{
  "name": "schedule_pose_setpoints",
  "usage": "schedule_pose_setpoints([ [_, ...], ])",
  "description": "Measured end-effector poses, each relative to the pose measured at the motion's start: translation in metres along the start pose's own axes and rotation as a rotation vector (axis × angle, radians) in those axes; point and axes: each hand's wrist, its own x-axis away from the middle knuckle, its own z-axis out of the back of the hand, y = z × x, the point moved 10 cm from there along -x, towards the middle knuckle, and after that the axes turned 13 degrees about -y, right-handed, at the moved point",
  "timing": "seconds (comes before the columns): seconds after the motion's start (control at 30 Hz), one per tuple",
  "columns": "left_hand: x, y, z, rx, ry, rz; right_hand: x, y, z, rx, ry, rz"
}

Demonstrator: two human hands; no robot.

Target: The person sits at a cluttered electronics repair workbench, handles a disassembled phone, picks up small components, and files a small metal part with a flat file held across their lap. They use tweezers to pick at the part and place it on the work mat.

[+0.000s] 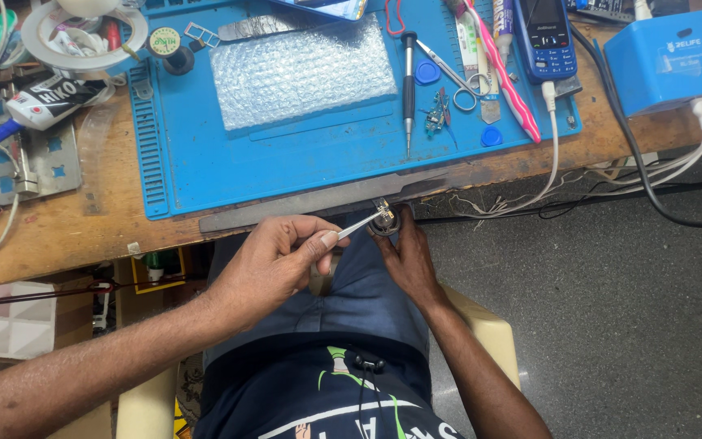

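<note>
Metal tweezers (pixel 359 225) on small part (pixel 384 221)

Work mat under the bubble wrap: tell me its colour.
The work mat is bright blue, seen best in the head view.

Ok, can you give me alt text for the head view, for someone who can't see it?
Seen from above, a seated person's left hand holds metal tweezers to a small dark part pinched in the right hand, at a wooden bench's edge. Behind lie a blue work mat with bubble wrap, a screwdriver and a blue keypad phone.
</note>
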Motion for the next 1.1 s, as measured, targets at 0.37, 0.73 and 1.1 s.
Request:
schedule_pose_setpoints([
  [0.37, 0.000, -0.001, 0.001, -0.006, 0.006, 0.000, 0.000, 0.003, -0.001, 0.031, 0.002, 0.047],
  [0.73, 0.003, -0.004, 0.002, -0.068, 0.013, 0.016, 0.001, 0.003, -0.002, 0.052, 0.010, 0.045],
  [1.1, 0.004, -0.002, 0.003, -0.047, 0.028, 0.008, 0.001, 0.004, -0.002, 0.042, -0.001, 0.032],
])
